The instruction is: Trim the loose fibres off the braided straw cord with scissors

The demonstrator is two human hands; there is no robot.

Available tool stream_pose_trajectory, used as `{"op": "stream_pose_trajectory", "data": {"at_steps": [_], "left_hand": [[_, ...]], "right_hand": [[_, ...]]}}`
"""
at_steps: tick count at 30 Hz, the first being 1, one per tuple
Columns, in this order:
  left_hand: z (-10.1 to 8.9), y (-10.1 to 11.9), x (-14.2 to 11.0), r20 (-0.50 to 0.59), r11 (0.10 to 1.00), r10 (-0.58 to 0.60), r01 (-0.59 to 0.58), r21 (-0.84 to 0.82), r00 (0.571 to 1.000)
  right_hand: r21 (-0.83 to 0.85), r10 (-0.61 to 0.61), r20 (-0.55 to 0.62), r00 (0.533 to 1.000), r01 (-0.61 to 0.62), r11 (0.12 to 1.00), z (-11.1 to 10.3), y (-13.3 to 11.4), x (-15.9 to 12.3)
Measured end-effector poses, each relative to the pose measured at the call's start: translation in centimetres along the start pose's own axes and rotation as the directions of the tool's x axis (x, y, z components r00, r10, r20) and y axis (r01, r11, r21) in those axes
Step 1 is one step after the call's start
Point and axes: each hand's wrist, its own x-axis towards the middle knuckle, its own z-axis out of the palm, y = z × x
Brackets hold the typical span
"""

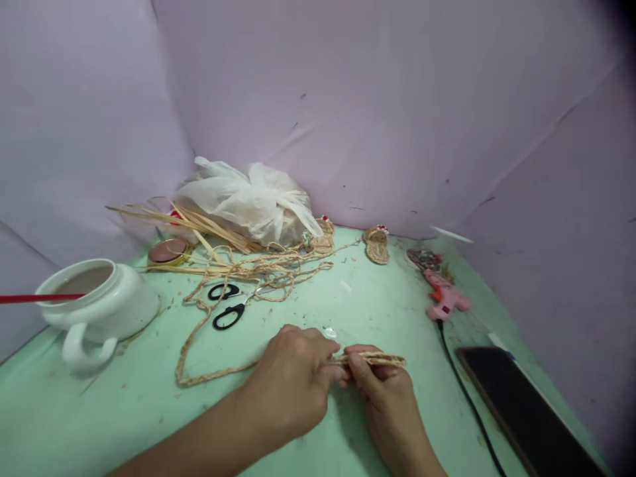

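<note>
My left hand (293,381) and my right hand (385,391) meet at the front middle of the table. Between them is a braided straw cord (382,358), folded into a narrow loop whose end sticks out past my right fingers. My right hand pinches this loop between thumb and fingers. Closed fingers of my left hand grip the cord close beside it. From under my left hand the cord runs left, bends, and goes back to a loose tangle of braid (263,265). Black-handled scissors (231,316) lie near the tangle, blades partly under it.
A white pot (134,298) stands at left, a red stick (40,299) across its mouth. Behind are straw strips (218,228), a tied plastic bag (248,199) and small woven slippers (376,248). At right lie a pink glue gun (447,301) with its cable and a dark phone (527,411).
</note>
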Motion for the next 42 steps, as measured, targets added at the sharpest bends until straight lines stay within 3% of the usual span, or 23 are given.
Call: {"op": "stream_pose_trajectory", "data": {"at_steps": [5, 8, 10, 11, 12, 13, 14, 15, 17, 19, 21, 24, 27, 30, 33, 37, 42], "left_hand": [[0.3, 0.3, -0.5, 0.045, 0.998, 0.030, -0.032, 0.045, 0.999], [0.3, 0.1, -0.6, 0.031, 0.995, 0.055, -0.057, 0.077, 0.998], [0.3, 0.0, -0.6, -0.013, 0.991, 0.018, -0.016, 0.136, 1.000], [0.2, 0.1, -0.5, -0.036, 0.985, -0.013, 0.019, 0.172, 0.999], [0.2, 0.1, -0.5, -0.054, 0.976, -0.044, 0.055, 0.210, 0.998], [0.1, 0.3, -0.5, -0.063, 0.965, -0.067, 0.081, 0.248, 0.996], [0.0, 0.4, -0.5, -0.062, 0.956, -0.079, 0.093, 0.278, 0.995], [-0.1, 0.5, -0.6, -0.057, 0.950, -0.084, 0.097, 0.298, 0.995], [-0.1, 0.8, -0.7, -0.052, 0.949, -0.097, 0.108, 0.296, 0.994], [-0.1, 0.8, -0.7, -0.034, 0.964, -0.152, 0.156, 0.214, 0.988], [0.0, 0.7, -0.5, 0.012, 0.971, -0.229, 0.228, 0.072, 0.973], [-0.2, 0.6, -0.2, 0.089, 0.938, -0.296, 0.307, -0.158, 0.951], [-0.9, 0.8, 0.2, 0.126, 0.852, -0.351, 0.372, -0.369, 0.928], [-1.7, 1.1, 0.4, 0.149, 0.795, -0.371, 0.396, -0.460, 0.917], [-1.7, 1.2, 0.4, 0.172, 0.747, -0.341, 0.377, -0.548, 0.924], [-0.8, 1.1, 0.3, 0.242, 0.590, -0.350, 0.413, -0.694, 0.905], [0.4, 1.0, 0.3, 0.366, 0.356, -0.376, 0.497, -0.791, 0.851]], "right_hand": [[-0.026, 0.000, 0.064, 0.998, 0.002, 1.000, 0.2, -0.5, -0.6], [-0.158, -0.010, 0.070, 0.997, 0.021, 0.987, 0.1, -1.3, -0.9], [-0.317, -0.180, 0.016, 0.984, 0.176, 0.932, -0.2, -2.1, -1.1], [-0.429, -0.348, -0.006, 0.937, 0.312, 0.848, -0.4, -2.5, -1.2], [-0.560, -0.542, 0.013, 0.840, 0.455, 0.692, -0.7, -2.8, -1.3], [-0.664, -0.689, 0.107, 0.717, 0.567, 0.487, -0.9, -3.1, -1.4], [-0.716, -0.758, 0.246, 0.605, 0.640, 0.278, -1.0, -3.2, -1.5], [-0.714, -0.757, 0.391, 0.524, 0.691, 0.109, -1.0, -3.2, -1.6], [-0.644, -0.684, 0.586, 0.435, 0.762, -0.067, -0.9, -2.9, -1.7], [-0.603, -0.637, 0.649, 0.416, 0.791, -0.098, -0.7, -2.4, -1.8], [-0.599, -0.626, 0.642, 0.443, 0.799, -0.049, -0.6, -2.1, -1.8], [-0.583, -0.626, 0.579, 0.523, 0.802, 0.132, -0.7, -2.1, -1.7], [-0.561, -0.581, 0.447, 0.680, 0.719, 0.409, -0.7, -2.6, -1.6], [-0.516, -0.452, 0.295, 0.842, 0.538, 0.666, -0.5, -3.0, -1.6], [-0.394, -0.275, 0.195, 0.941, 0.332, 0.857, 0.0, -3.2, -1.7], [-0.192, -0.105, 0.174, 0.979, 0.139, 0.971, 0.6, -3.1, -1.9], [-0.091, -0.127, 0.149, 0.981, 0.141, 0.986, 0.7, -2.7, -2.2]]}}
